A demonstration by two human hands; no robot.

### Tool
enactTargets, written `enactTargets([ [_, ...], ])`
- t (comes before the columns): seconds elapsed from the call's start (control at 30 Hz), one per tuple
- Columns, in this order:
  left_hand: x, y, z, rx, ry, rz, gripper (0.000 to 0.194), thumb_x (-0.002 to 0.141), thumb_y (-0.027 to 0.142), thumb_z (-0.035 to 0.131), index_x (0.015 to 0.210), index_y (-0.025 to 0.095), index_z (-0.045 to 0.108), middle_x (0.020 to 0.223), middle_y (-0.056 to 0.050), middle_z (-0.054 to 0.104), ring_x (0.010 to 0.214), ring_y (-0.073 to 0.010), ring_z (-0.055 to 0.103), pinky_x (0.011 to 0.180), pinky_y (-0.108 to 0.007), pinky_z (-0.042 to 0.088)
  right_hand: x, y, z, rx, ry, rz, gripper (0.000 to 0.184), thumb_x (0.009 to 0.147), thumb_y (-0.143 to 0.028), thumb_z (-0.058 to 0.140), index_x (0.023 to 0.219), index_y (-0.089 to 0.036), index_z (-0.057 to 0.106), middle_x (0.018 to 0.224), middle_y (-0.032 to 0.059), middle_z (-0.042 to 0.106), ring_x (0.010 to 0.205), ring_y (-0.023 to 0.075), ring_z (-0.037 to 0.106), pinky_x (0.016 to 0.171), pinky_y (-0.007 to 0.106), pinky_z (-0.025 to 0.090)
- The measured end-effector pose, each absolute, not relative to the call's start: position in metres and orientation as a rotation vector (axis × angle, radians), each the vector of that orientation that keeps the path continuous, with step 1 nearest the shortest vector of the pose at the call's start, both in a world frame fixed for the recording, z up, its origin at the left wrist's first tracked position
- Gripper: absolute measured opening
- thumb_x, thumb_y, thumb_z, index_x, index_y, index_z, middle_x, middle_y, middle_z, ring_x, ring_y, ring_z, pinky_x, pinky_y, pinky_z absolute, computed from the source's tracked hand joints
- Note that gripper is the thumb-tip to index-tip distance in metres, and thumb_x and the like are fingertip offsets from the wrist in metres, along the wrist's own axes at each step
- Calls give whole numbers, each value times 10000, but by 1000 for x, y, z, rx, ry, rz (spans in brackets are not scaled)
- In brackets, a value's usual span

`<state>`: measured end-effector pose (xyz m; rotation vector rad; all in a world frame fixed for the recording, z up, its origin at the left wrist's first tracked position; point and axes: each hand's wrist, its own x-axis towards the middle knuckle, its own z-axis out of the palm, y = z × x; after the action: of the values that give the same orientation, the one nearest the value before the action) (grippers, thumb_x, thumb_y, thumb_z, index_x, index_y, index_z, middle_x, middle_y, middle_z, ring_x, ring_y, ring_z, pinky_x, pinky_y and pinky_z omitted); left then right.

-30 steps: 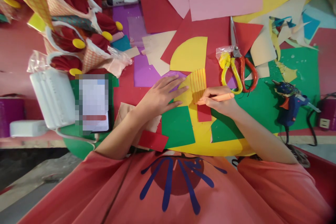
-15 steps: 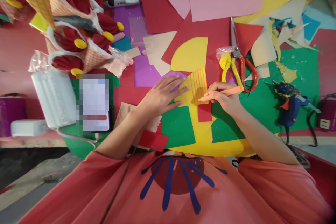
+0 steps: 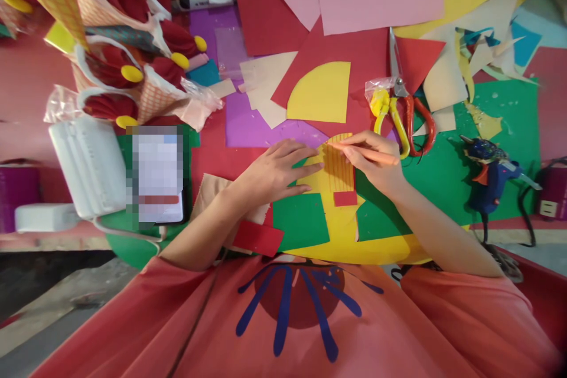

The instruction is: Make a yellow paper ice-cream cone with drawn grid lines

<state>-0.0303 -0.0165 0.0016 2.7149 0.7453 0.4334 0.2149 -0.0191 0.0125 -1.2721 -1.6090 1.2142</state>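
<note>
red scrap lies nearest; farther in, the left hand is spread over the striped yellow paper, which lies between both hands. the right hand pinches an orange pen, tip near the paper's far edge. marking lines seems the step; another stroke would call for still paper. a plain yellow wedge lies beyond.

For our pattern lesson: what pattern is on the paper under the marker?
Orange stripes on part of the yellow paper, best seen in the head view.
</note>
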Motion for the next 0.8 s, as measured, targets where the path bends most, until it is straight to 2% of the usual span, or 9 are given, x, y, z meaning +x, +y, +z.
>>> enactTargets([
  [0.23,-30,-17,4,2719,748,441,381,923,382,558,1233,167,613,1235,-147,609,1141,-290,550,984,-476,484,212,-17,16,-1269,-1691,1195,110,879,-251,624,936,-185,692,962,35,773,850,141,729,719,245,598],
  [0.43,-31,-18,3,2705,764,396,400,910,379,586,1272,207,588,1262,-129,599,1172,-281,538,1005,-476,469,212,-17,17,-1269,-1736,1186,107,883,-250,614,926,-191,693,978,37,773,864,150,730,724,252,591],
  [0.8,-30,-18,4,2660,777,378,389,916,359,577,1275,211,593,1273,-133,598,1181,-288,533,1019,-487,456,216,-16,16,-1280,-1762,1209,153,867,-317,620,837,-190,701,818,30,767,695,142,694,559,241,504],
])
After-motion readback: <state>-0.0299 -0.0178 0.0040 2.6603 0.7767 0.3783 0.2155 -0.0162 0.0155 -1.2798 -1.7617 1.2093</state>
